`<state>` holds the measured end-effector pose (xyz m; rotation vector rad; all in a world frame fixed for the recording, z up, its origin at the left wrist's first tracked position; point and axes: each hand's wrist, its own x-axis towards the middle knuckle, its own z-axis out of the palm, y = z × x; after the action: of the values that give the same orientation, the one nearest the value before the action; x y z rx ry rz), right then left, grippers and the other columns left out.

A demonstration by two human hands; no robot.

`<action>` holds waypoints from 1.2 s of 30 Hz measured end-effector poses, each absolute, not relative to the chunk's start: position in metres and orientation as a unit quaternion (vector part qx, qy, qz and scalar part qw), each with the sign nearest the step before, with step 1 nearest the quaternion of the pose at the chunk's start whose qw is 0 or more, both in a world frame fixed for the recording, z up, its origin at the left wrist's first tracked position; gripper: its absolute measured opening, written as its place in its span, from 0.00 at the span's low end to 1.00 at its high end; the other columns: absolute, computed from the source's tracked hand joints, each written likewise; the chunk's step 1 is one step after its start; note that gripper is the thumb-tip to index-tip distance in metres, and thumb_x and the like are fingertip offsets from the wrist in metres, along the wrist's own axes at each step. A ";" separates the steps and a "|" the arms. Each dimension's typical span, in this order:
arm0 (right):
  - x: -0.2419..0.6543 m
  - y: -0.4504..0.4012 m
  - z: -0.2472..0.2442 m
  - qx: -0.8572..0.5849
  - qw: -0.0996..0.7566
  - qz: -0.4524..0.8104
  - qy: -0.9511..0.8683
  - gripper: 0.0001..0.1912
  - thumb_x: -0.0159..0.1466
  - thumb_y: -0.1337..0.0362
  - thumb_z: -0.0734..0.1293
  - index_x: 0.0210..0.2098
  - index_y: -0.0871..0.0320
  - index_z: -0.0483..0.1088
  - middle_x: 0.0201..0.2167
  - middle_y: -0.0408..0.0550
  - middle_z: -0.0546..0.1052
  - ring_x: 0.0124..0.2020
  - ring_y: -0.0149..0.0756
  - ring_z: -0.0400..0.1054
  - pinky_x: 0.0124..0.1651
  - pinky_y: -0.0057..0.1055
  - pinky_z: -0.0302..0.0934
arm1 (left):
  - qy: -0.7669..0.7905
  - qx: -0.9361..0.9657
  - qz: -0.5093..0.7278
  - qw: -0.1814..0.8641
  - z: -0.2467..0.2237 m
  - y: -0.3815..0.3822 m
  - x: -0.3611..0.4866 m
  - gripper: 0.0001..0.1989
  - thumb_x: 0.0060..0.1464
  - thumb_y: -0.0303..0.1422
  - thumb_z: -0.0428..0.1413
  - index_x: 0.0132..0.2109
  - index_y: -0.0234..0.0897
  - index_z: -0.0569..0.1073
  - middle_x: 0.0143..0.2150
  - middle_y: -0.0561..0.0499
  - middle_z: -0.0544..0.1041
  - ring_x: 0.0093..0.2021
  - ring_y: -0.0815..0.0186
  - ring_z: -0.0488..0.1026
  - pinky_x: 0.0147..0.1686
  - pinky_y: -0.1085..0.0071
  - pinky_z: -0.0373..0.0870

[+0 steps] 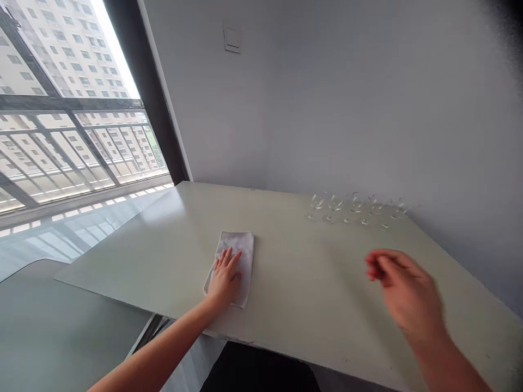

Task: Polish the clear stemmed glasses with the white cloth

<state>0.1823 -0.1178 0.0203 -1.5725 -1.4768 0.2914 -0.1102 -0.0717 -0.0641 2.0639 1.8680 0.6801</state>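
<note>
A folded white cloth (245, 261) lies flat on the pale table (286, 234), left of its middle. On top of it rests my left hand (224, 277), palm down, fingers spread and stretched out. My right hand (408, 291) hovers over the right part of the table, slightly blurred by motion. Its fingers are curled in, and no object shows in them. Beyond it, several clear stemmed glasses (316, 202) stand in a cluster near the wall, apart from both hands.
Grey walls (368, 98) meet behind the table, with a light switch (232, 39) on one. To the left is a large window (73, 109). A lower grey surface (61, 321) stands at the bottom left, by the table's corner.
</note>
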 end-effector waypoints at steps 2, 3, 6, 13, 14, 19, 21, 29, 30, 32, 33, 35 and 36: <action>0.159 -0.097 0.017 -0.558 0.374 0.149 -0.726 0.21 0.64 0.53 0.52 0.47 0.53 0.69 0.44 0.52 0.73 0.43 0.40 0.68 0.43 0.38 0.63 | 0.609 0.703 0.307 0.203 -0.062 -0.077 -0.079 0.26 0.50 0.27 0.46 0.57 0.43 0.60 0.63 0.47 0.53 0.63 0.58 0.48 0.58 0.55 0.51; 0.146 -0.089 0.010 -0.506 0.310 0.140 -0.792 0.22 0.63 0.54 0.54 0.51 0.54 0.65 0.51 0.53 0.68 0.51 0.44 0.62 0.51 0.42 0.59 | 0.596 0.689 0.345 0.225 -0.057 -0.078 -0.070 0.24 0.50 0.28 0.45 0.56 0.44 0.60 0.63 0.48 0.53 0.63 0.59 0.49 0.58 0.56 0.54; 0.103 -0.076 -0.023 -0.446 0.180 0.093 -0.872 0.29 0.63 0.52 0.53 0.59 0.61 0.56 0.61 0.58 0.53 0.63 0.53 0.40 0.59 0.51 0.44 | 0.571 0.652 0.448 0.220 -0.034 -0.070 -0.071 0.20 0.53 0.30 0.44 0.53 0.45 0.60 0.62 0.50 0.54 0.62 0.62 0.52 0.57 0.60 0.55; 0.067 0.000 -0.056 -0.472 0.075 0.129 -0.869 0.45 0.57 0.39 0.52 0.62 0.66 0.46 0.63 0.64 0.42 0.63 0.60 0.30 0.59 0.54 0.29 | 0.642 0.606 0.461 0.087 -0.003 -0.012 -0.127 0.18 0.53 0.35 0.46 0.52 0.46 0.60 0.60 0.50 0.57 0.41 0.64 0.68 0.47 0.59 0.63; 0.070 0.020 -0.052 -0.505 0.073 0.134 -0.850 0.44 0.57 0.38 0.52 0.61 0.66 0.48 0.63 0.65 0.44 0.63 0.60 0.32 0.59 0.52 0.30 | 0.654 0.601 0.453 0.081 -0.007 -0.006 -0.132 0.19 0.53 0.35 0.46 0.53 0.46 0.59 0.60 0.49 0.57 0.35 0.66 0.69 0.44 0.59 0.65; 0.100 0.120 -0.031 -0.658 0.089 0.121 -0.738 0.39 0.61 0.42 0.47 0.58 0.68 0.52 0.58 0.68 0.56 0.60 0.58 0.44 0.56 0.52 0.37 | 0.679 0.602 0.413 0.078 -0.038 0.010 -0.140 0.18 0.53 0.36 0.46 0.52 0.46 0.60 0.57 0.48 0.60 0.26 0.71 0.66 0.40 0.62 0.65; 0.114 0.146 -0.027 -0.683 0.096 0.111 -0.716 0.38 0.63 0.44 0.46 0.59 0.71 0.46 0.58 0.72 0.53 0.59 0.60 0.43 0.55 0.55 0.36 | 0.682 0.605 0.402 0.082 -0.045 0.015 -0.142 0.18 0.53 0.36 0.47 0.52 0.47 0.60 0.57 0.49 0.60 0.28 0.70 0.68 0.41 0.62 0.65; 0.102 0.140 -0.028 -0.679 0.104 0.100 -0.720 0.34 0.62 0.44 0.49 0.53 0.68 0.58 0.55 0.69 0.56 0.57 0.60 0.47 0.52 0.59 0.38 | 0.691 0.588 0.382 0.177 -0.061 0.033 -0.156 0.19 0.51 0.39 0.48 0.51 0.46 0.62 0.55 0.48 0.61 0.50 0.57 0.67 0.44 0.63 0.66; 0.097 0.126 -0.032 -0.664 0.104 0.096 -0.734 0.34 0.61 0.44 0.50 0.52 0.66 0.59 0.54 0.67 0.57 0.57 0.58 0.48 0.53 0.57 0.38 | 0.694 0.583 0.382 0.183 -0.063 0.034 -0.157 0.20 0.50 0.39 0.48 0.51 0.46 0.62 0.55 0.48 0.61 0.50 0.58 0.67 0.45 0.63 0.65; 0.092 0.090 -0.042 -0.615 0.108 0.078 -0.777 0.34 0.59 0.42 0.54 0.50 0.65 0.62 0.54 0.65 0.59 0.58 0.56 0.47 0.56 0.52 0.38 | 0.700 0.573 0.382 0.190 -0.064 0.036 -0.159 0.21 0.49 0.40 0.49 0.52 0.46 0.62 0.55 0.48 0.62 0.49 0.58 0.68 0.47 0.63 0.65; 0.094 0.071 -0.047 -0.569 0.114 0.058 -0.812 0.34 0.59 0.42 0.54 0.49 0.67 0.62 0.54 0.66 0.59 0.58 0.56 0.47 0.57 0.51 0.38 | 0.704 0.568 0.380 0.193 -0.063 0.036 -0.159 0.21 0.49 0.41 0.49 0.52 0.45 0.62 0.54 0.48 0.62 0.49 0.58 0.68 0.47 0.63 0.65; 0.109 0.035 -0.058 -0.478 0.128 0.028 -0.868 0.34 0.59 0.43 0.55 0.48 0.69 0.63 0.53 0.67 0.60 0.59 0.55 0.45 0.58 0.48 0.40 | 0.717 0.558 0.370 0.192 -0.058 0.036 -0.156 0.22 0.48 0.41 0.49 0.51 0.45 0.63 0.54 0.48 0.63 0.47 0.58 0.69 0.47 0.63 0.65; 0.122 0.021 -0.062 -0.449 0.135 0.019 -0.883 0.33 0.59 0.44 0.56 0.48 0.70 0.62 0.54 0.67 0.59 0.60 0.53 0.45 0.59 0.47 0.41 | 0.727 0.551 0.364 0.186 -0.054 0.036 -0.154 0.22 0.47 0.41 0.50 0.51 0.46 0.63 0.53 0.50 0.64 0.47 0.59 0.70 0.47 0.63 0.66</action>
<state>0.1223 0.0205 -0.0621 -1.2997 -2.5597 0.0560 -0.1536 0.0362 -0.0544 1.5515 2.0483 1.0255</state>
